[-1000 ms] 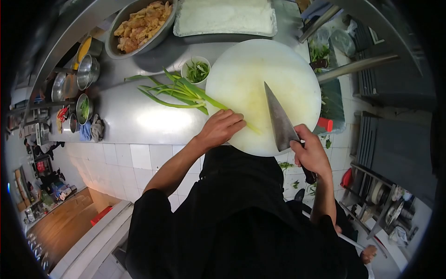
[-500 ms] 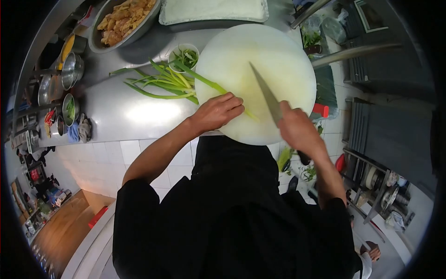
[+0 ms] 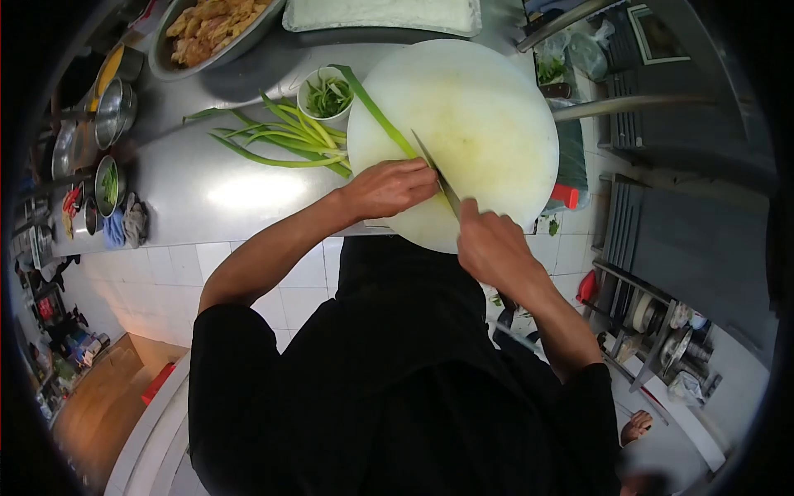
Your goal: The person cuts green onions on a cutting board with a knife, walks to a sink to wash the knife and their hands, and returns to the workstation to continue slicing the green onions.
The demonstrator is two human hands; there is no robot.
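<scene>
On the round white cutting board (image 3: pixel 496 107), my left hand (image 3: pixel 397 188) is closed on a green scallion (image 3: pixel 376 112), whose leafy end reaches past the board's left edge. My right hand (image 3: pixel 494 248) grips a knife (image 3: pixel 437 171). The blade lies right beside my left fingertips, against or very near the scallion; exact contact cannot be made out. Left of the board lies a bunch of scallions (image 3: pixel 306 139) on the steel counter. Behind the bunch stands a small white bowl (image 3: pixel 303 101) of cut greens (image 3: pixel 328 97).
A large metal bowl (image 3: pixel 161 59) of raw meat pieces (image 3: pixel 211 31) and a tray of white stuff (image 3: pixel 380 14) stand at the back. Several metal bowls (image 3: pixel 116 112) line the counter's left end. A metal rail (image 3: pixel 628 106) is on the right. Another person's hand (image 3: pixel 637 426) shows at lower right.
The knife has moved left, from mid-board to beside my left fingers and the scallion. My left hand stays on the scallion. The view has shifted slightly.
</scene>
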